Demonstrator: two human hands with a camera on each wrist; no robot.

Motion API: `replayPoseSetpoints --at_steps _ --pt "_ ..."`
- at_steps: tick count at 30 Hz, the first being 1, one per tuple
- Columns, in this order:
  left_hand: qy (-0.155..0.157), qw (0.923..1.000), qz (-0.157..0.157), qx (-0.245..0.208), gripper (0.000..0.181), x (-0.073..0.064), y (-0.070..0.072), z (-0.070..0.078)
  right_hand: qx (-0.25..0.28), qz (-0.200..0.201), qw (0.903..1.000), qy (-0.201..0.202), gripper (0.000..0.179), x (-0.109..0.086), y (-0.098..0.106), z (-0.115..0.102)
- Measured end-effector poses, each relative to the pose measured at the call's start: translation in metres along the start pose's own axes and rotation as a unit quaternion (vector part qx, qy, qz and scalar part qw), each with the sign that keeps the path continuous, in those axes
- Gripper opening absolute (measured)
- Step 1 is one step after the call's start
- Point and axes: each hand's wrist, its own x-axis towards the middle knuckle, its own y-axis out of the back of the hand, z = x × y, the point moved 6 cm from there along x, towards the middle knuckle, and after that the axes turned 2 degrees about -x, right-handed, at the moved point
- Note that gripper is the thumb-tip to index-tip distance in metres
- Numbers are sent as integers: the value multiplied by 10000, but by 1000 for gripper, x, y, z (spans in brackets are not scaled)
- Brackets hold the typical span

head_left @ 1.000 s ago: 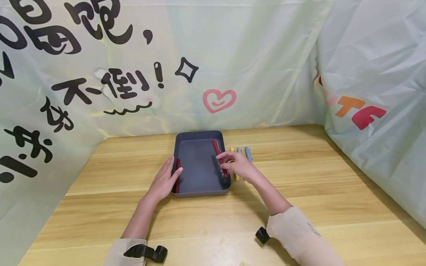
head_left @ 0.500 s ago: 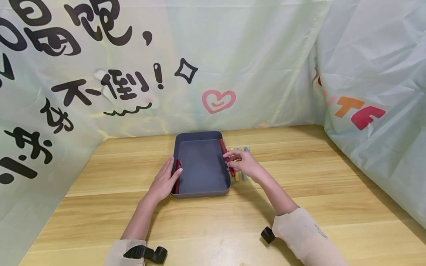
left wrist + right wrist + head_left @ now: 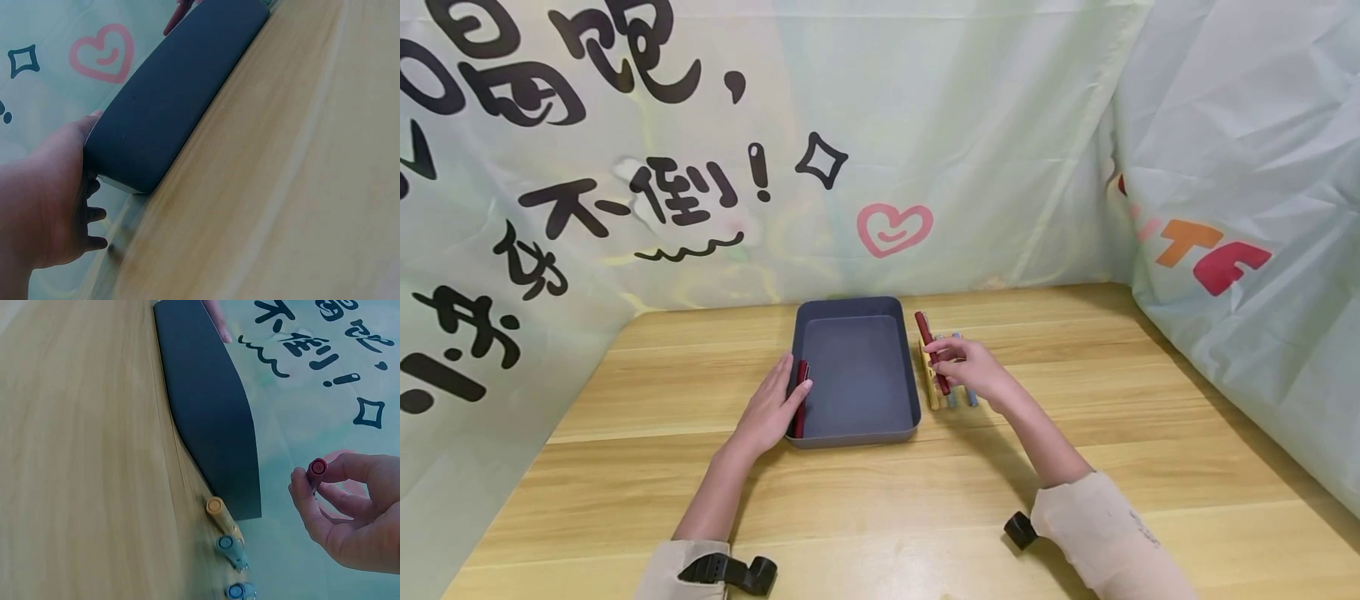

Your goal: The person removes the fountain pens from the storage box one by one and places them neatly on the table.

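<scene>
My left hand [image 3: 771, 400] holds the left wall of a dark blue-grey rectangular tray [image 3: 857, 375], with its thumb over the rim and its fingers along the outside. Inside the tray, a red pen [image 3: 800, 408] lies by that same wall, partly covered by the thumb. Another red pen [image 3: 923, 327] is pinched between the thumb and fingers of my right hand [image 3: 973, 371], raised just right of the tray. Under it on the table lie a yellow pen [image 3: 215, 507], a light teal pen [image 3: 231, 547] and a blue pen [image 3: 239, 591], partly hidden by that hand in the head view.
The wooden table [image 3: 865, 508] reaches back to a printed fabric backdrop [image 3: 1000, 167], which also closes off the left and right sides. Each forearm wears a black wrist camera, such as the one [image 3: 1020, 530] by the right sleeve.
My right hand has carried the red pen from over the tray's right side, across the rim, to above the pens on the table. The left hand and tray stay put.
</scene>
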Motion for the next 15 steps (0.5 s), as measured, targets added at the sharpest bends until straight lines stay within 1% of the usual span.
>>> replayPoseSetpoints --at_steps 2,9,15 --pt "2 10000 -3 -5 70 0 0 0 41 -6 10000 1 31 -1 3 2" --pt "20 10000 -12 -51 68 0 0 0 -206 45 9998 -2 34 -3 16 10" --pt "21 10000 -19 -69 67 0 0 0 -14 88 10000 -30 34 -4 25 15"
